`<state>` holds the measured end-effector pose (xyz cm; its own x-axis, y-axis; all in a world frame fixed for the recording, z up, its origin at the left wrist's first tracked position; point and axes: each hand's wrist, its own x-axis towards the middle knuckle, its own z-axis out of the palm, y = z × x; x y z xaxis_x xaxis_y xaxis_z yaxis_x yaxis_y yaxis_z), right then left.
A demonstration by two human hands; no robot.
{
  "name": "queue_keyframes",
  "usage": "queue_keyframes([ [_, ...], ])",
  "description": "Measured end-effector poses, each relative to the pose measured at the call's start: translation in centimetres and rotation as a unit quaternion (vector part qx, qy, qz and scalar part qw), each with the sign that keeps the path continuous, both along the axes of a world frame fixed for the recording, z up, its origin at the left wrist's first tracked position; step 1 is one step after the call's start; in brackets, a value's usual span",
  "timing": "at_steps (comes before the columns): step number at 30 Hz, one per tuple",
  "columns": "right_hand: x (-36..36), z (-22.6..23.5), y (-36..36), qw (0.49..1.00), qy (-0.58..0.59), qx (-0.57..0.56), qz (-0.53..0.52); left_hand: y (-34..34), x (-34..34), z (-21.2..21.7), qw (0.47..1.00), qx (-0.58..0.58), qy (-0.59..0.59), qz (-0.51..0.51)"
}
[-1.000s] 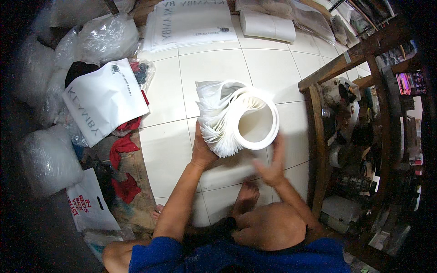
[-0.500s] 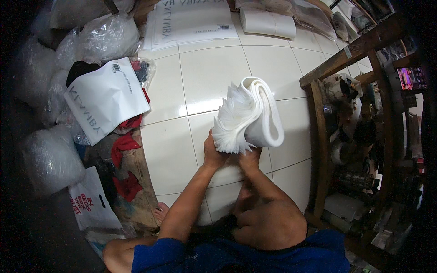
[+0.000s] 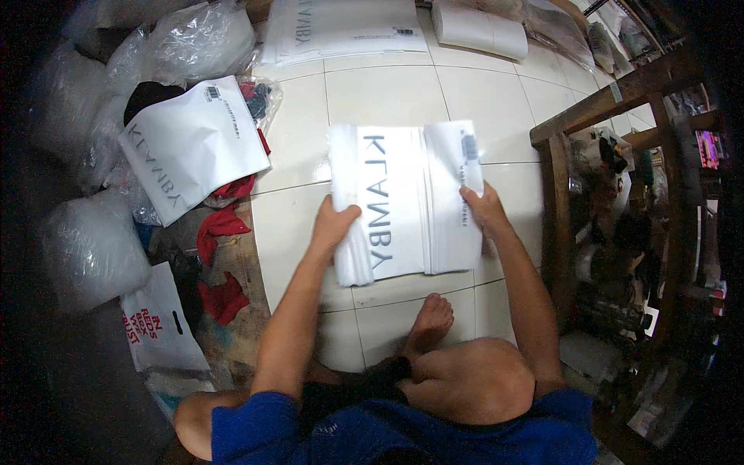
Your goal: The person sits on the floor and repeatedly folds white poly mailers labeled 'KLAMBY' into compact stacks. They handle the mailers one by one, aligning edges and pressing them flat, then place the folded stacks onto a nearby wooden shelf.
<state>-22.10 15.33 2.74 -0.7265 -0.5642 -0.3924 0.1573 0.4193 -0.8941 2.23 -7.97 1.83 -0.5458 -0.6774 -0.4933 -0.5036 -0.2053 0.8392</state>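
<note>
A thick stack of white plastic bags (image 3: 399, 205) lies spread across between my hands, its printed face up and its sides stepped in layers. My left hand (image 3: 335, 221) grips the stack's left edge, thumb on top. The right edge is held by my right hand (image 3: 483, 208), again with the thumb over the top and the other fingers mostly hidden beneath. Some blur runs along the stack's edges. Whether the stack rests on the floor or hangs just above it, I cannot tell.
White floor tiles (image 3: 380, 89) lie around. More flat white bags (image 3: 356, 19) and a folded white bundle (image 3: 479, 29) are at the far side. Clear plastic sacks (image 3: 93, 244), a white bag (image 3: 194, 147) and red cloth scraps (image 3: 223, 298) crowd the left. A wooden frame (image 3: 552, 201) stands right.
The stack, folded over and fanned out before, is now opened flat with its printed face showing. My hands have moved apart to its two sides.
</note>
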Motion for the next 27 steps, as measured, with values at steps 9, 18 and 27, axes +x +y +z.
queue_keyframes([
  [9, 6.6, 1.4, -4.2, 0.796, 0.557, 0.063, 0.229, 2.7, -2.4, -1.0, 0.98, -0.118, -0.161, -0.01],
  [18, 1.4, 0.1, -3.2, 0.592, 0.521, 0.29, 0.541, 2.3, -2.4, -1.6, 0.979, -0.119, -0.167, -0.019],
  [27, 1.0, 3.1, 1.2, 0.837, 0.428, 0.249, 0.234, 1.4, -1.2, -0.6, 0.999, -0.016, -0.039, -0.031],
])
